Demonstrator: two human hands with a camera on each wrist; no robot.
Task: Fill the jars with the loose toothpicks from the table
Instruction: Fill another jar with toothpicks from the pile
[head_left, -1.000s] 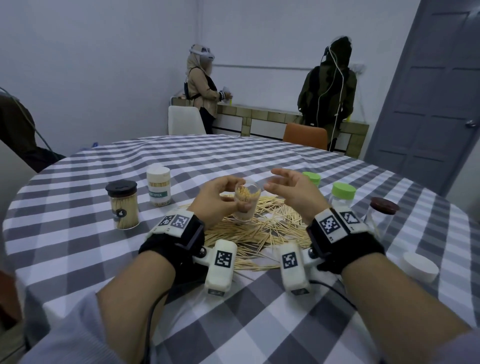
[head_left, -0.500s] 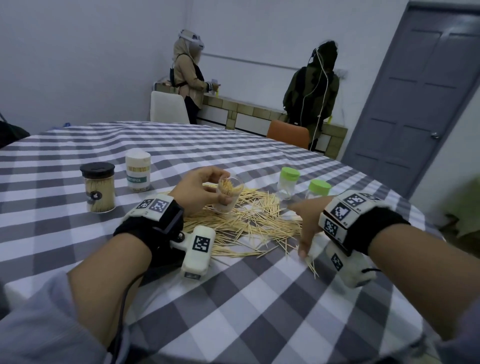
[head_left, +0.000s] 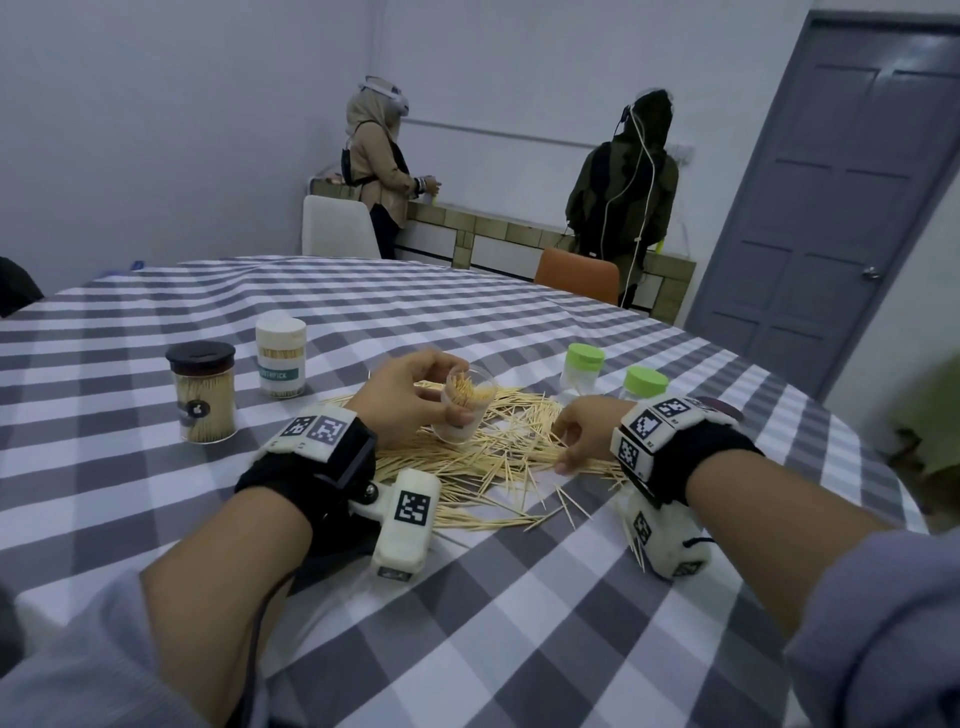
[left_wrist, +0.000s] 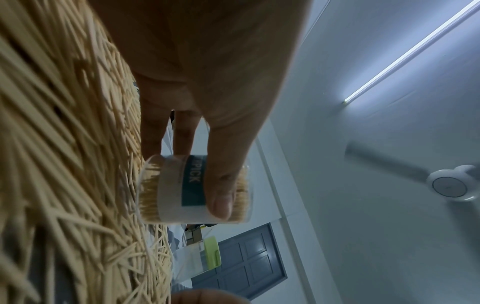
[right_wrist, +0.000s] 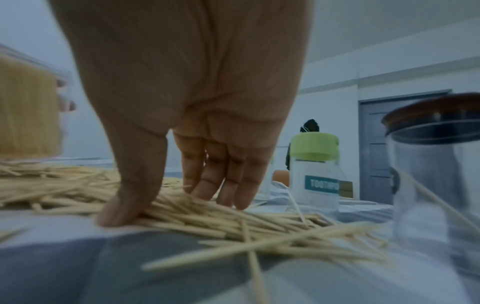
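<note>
My left hand (head_left: 441, 395) grips a small clear toothpick jar (head_left: 465, 415), lidless and tilted, partly filled with toothpicks. The left wrist view shows the thumb across the jar's teal label (left_wrist: 193, 181) and the fingers behind it. Loose toothpicks (head_left: 498, 457) lie in a wide heap on the checked tablecloth under and in front of the jar. My right hand (head_left: 563, 447) is down on the heap's right side. In the right wrist view the right hand (right_wrist: 176, 205) has its thumb and fairly straight fingers spread on the toothpicks (right_wrist: 207, 222), which lie flat.
A full dark-lidded jar (head_left: 203, 395) and a white-lidded jar (head_left: 280, 358) stand left of the heap. Two green-lidded jars (head_left: 582, 369) (head_left: 644, 384) and a brown-lidded glass jar (right_wrist: 436, 164) stand close by my right hand. Two people stand at the far counter behind two chairs.
My right hand left the jar's mouth, swung down to the right and now rests on the toothpick heap. The left hand has kept hold of the jar.
</note>
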